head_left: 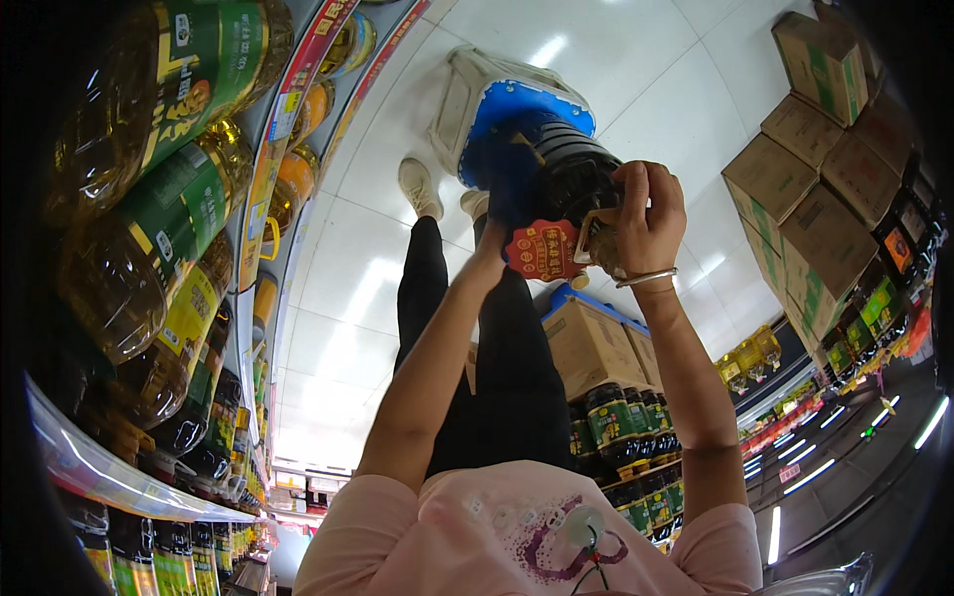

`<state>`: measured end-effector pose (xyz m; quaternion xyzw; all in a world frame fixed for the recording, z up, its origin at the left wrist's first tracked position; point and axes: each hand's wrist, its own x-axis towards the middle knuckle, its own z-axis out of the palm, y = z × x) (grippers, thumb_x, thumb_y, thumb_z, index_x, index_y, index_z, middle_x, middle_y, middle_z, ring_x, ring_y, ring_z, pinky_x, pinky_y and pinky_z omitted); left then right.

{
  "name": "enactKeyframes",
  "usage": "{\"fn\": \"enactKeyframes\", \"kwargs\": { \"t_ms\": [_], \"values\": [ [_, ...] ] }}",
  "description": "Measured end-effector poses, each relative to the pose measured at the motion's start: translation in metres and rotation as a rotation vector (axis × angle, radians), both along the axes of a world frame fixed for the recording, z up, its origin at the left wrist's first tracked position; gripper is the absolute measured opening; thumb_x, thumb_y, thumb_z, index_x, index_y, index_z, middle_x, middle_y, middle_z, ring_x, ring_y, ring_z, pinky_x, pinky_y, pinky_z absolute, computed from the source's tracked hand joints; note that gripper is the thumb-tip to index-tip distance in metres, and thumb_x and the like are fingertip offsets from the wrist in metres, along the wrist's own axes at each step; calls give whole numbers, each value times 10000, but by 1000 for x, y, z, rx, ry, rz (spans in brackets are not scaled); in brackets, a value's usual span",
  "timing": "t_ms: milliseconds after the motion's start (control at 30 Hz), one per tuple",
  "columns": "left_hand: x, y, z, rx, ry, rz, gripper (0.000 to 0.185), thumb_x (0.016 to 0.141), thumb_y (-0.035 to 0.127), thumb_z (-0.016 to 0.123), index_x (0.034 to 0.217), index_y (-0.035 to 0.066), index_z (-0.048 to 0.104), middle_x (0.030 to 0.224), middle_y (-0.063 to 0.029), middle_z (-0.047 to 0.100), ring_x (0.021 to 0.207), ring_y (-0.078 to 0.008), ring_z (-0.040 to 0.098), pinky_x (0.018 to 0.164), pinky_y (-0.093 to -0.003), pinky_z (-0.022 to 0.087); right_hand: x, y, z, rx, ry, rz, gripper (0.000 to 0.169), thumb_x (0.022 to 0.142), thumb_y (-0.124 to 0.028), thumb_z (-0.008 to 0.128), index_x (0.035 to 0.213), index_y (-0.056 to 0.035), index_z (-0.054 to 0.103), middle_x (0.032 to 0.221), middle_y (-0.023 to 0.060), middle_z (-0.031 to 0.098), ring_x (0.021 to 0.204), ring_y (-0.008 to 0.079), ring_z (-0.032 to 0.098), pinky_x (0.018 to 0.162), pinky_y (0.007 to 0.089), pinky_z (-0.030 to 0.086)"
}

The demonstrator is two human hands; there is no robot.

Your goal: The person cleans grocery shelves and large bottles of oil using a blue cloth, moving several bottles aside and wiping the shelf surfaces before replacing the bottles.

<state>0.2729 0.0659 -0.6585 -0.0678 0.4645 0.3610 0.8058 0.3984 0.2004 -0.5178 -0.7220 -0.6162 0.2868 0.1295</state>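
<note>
A large dark plastic bottle (577,160) with a ribbed body lies tilted over a stool (514,86) with a blue top and pale legs. A red tag (542,251) bearing writing hangs by the bottle's neck. My right hand (652,212), with a bangle at the wrist, is at the neck and handle end, fingers bent around it. My left hand (514,190) is at the bottle's near left side, mostly in dark shadow or behind a dark blue cloth or glove, so its fingers cannot be made out.
Shelves with large oil bottles (186,201) and a price-label rail (272,149) run along the left. Stacked cardboard boxes (831,238) stand at the right. Another box (592,350) sits above dark bottles (626,425) beside my legs. The stool stands on a tiled floor (641,74).
</note>
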Motion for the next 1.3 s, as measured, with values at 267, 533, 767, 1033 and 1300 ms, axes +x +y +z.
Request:
{"fn": "enactKeyframes", "kwargs": {
  "t_ms": [267, 533, 767, 1033, 1300],
  "values": [
    [12, 104, -69, 922, 565, -278, 459, 957, 208, 570, 1393, 68, 529, 1460, -159, 494, 1296, -331, 522, 1092, -378, 410, -7, 8, 1, 30, -1, 88, 232, 977, -160, 547, 813, -28, 643, 817, 111, 633, 806, 313, 567, 753, 391, 463],
    [29, -7, -139, -69, 8, 234, 531, 1039, 433, 458, 1457, 106, 434, 1403, -49, 538, 1270, -216, 533, 1068, -342, 426, -16, 11, 4, 54, -2, 86, 192, 952, -116, 579, 789, -31, 633, 797, 106, 624, 776, 310, 558, 736, 383, 456],
    [34, -16, -46, -370, -496, 535, 528, 1027, 441, 472, 1419, 87, 469, 1361, -103, 570, 1251, -269, 562, 1012, -433, 507, -6, 7, 0, 108, -25, 75, 179, 934, -101, 587, 773, -32, 626, 783, 104, 624, 753, 313, 550, 719, 391, 450],
    [-5, 10, 35, -412, -461, -8, 610, 1034, 524, 377, 1387, 33, 454, 1335, -186, 561, 1156, -323, 629, 888, -430, 612, -1, 4, -6, 145, -22, 55, 199, 938, -163, 595, 803, -32, 659, 794, 101, 626, 769, 305, 553, 709, 395, 455],
    [25, -14, 10, -396, -220, 259, 554, 1041, 430, 458, 1473, 102, 342, 1502, -126, 406, 1371, -263, 423, 1177, -448, 347, 17, -5, -12, -32, 848, -486, 246, 996, -204, 524, 903, -23, 661, 889, 83, 663, 879, 207, 614, 829, 309, 472]
  ]
}}
